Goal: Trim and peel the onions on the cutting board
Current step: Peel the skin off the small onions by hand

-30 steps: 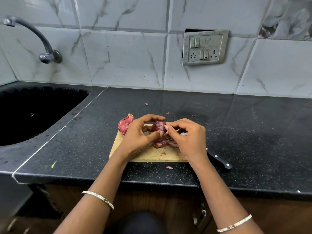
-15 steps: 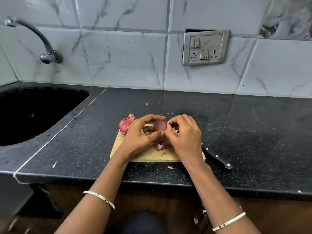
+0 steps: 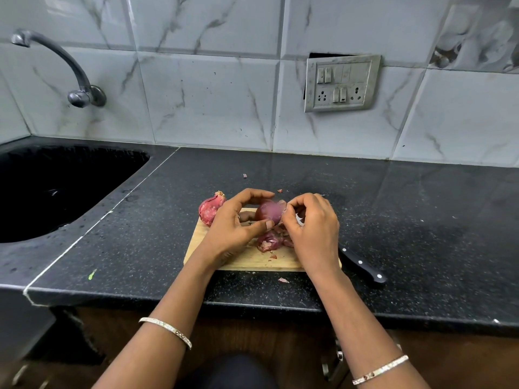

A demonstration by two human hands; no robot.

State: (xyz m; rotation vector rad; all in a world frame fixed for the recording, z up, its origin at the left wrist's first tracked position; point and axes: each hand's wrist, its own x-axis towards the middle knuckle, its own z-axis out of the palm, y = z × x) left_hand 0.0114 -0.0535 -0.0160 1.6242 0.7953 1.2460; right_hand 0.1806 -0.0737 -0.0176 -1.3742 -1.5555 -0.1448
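Note:
A small wooden cutting board [image 3: 247,261] lies on the black counter. My left hand [image 3: 233,228] grips a purple onion [image 3: 268,210] just above the board, thumb below and fingers over the top. My right hand [image 3: 311,228] pinches a flap of onion skin [image 3: 282,204] at the onion's right side. A pile of peeled skins [image 3: 269,241] lies on the board under the hands. An unpeeled red onion [image 3: 210,209] sits at the board's far left corner.
A black-handled knife [image 3: 363,269] lies on the counter right of the board, blade hidden behind my right hand. A black sink [image 3: 56,186] with a wall tap [image 3: 75,80] is at the left. Skin scraps [image 3: 283,280] dot the counter. The counter's front edge runs close below the board.
The onion has turned in my left hand and shows more smooth peeled surface. My right hand has shifted up and right, pulling a flap of skin away.

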